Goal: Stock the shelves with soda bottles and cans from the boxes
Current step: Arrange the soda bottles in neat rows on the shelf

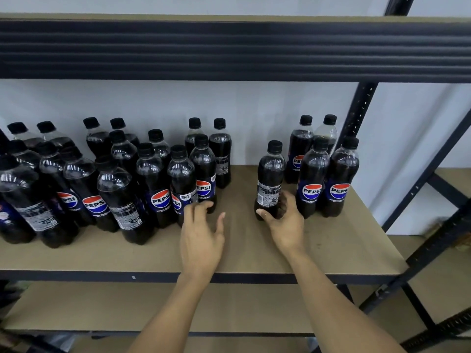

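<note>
Pepsi bottle (270,179) stands upright on the shelf board (242,253), gripped low on its body by the right hand (285,222): the thumb lies across the near left side of the base and the fingers curl round the right side. Its long axis is vertical, black cap up, and the barcode side of the label faces the camera. The left hand (201,233) holds nothing; its fingers are spread and loosely bent, their tips at the foot of the front bottle (204,171) of the large left group (153,179), though whether they touch it I cannot tell. The held bottle sits in the bare gap between that group and the cluster of four bottles (316,179) by the right upright (362,110), closer to the cluster. The right hand is therefore the one placed to finish; a short slide right or back would likely line the bottle up with the cluster, the risk being a knock to close-packed neighbours
</note>
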A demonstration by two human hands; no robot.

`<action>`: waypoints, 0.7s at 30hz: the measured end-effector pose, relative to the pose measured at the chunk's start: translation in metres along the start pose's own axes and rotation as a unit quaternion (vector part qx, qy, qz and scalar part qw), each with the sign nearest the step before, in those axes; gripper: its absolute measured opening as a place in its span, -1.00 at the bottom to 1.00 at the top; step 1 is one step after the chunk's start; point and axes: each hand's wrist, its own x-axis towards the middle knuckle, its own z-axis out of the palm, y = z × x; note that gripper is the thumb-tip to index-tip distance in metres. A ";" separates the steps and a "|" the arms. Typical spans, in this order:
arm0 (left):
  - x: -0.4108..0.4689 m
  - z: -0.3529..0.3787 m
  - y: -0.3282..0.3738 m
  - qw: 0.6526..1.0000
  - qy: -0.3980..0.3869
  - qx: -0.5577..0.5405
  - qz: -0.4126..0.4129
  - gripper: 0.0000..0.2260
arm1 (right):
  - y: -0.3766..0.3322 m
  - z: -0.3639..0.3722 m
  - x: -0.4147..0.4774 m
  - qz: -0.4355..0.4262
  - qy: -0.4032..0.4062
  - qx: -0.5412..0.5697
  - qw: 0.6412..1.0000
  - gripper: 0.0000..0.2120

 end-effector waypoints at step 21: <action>0.033 0.046 -0.018 0.975 -0.212 0.039 -0.049 -0.31 | 0.008 -0.005 0.000 -0.016 -0.013 0.019 1.000 -0.38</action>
